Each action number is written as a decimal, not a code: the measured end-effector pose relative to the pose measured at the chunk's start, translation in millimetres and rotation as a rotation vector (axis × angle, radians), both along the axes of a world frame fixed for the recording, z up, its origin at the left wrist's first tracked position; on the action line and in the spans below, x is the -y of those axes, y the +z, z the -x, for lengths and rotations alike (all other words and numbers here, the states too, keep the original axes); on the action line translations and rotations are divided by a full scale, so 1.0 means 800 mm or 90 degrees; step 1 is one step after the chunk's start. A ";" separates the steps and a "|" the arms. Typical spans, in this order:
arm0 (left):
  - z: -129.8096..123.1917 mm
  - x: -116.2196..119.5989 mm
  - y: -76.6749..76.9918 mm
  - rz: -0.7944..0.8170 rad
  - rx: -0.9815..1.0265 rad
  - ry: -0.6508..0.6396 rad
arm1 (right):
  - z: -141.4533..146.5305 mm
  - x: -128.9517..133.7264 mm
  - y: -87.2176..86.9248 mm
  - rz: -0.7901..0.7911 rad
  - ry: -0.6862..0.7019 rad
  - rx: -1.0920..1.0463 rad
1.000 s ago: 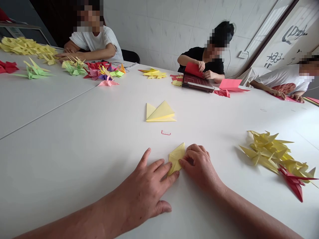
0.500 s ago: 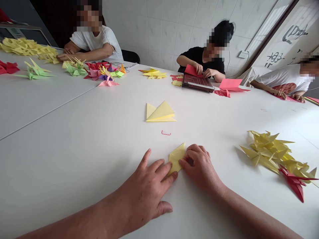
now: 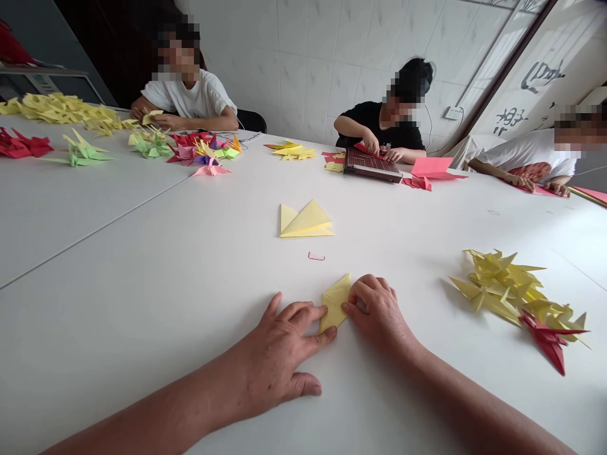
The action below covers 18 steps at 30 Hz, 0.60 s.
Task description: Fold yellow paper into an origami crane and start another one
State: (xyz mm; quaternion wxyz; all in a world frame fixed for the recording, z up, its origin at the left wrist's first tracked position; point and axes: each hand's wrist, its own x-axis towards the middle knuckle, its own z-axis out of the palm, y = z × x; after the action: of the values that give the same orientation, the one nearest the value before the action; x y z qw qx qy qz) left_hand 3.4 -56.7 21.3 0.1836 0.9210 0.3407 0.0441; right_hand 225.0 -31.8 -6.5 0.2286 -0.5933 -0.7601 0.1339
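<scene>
A small folded yellow paper point(image 3: 336, 302) lies flat on the white table in front of me. My left hand point(image 3: 284, 344) is spread beside it, two fingertips resting on its left and lower edges, with the thumb stretched out below. At the right edge, my right hand point(image 3: 379, 309) pinches the paper between thumb and curled fingers. That edge is partly hidden by the fingers. Beyond the hands lies a second, larger folded yellow paper point(image 3: 307, 220), its layers slightly raised. A small red bracket-shaped mark point(image 3: 316, 256) shows between the two papers.
Folded yellow cranes point(image 3: 507, 284) and a red crane point(image 3: 547, 338) are heaped at right. Across the table are multicoloured cranes point(image 3: 203, 151), a yellow pile point(image 3: 61, 110), and a paper cutter point(image 3: 372, 165) under a co-worker's hands. Two other people sit at the table.
The camera view has shifted slightly. My hands stay at the folded paper, the left fingers a little drawn back. The co-worker at far left now holds up a yellow piece.
</scene>
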 end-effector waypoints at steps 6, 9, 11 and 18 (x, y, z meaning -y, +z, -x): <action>0.002 0.003 0.004 0.033 -0.008 -0.001 | 0.000 0.002 -0.001 -0.041 -0.027 -0.010; 0.003 0.006 0.002 0.029 0.005 -0.001 | 0.000 0.018 0.005 -0.136 0.047 -0.011; 0.004 0.007 -0.001 0.020 0.016 -0.001 | 0.001 0.034 0.010 -0.161 0.164 0.036; 0.004 0.009 -0.002 0.004 0.008 -0.001 | 0.001 0.069 0.015 -0.121 0.204 0.192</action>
State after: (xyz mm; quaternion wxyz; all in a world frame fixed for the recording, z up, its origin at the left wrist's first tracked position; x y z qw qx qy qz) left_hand 0.1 -64.1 19.5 0.1888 0.9203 0.3392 0.0488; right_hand 224.2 -87.1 5.4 0.1429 -0.4539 -0.8795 0.0059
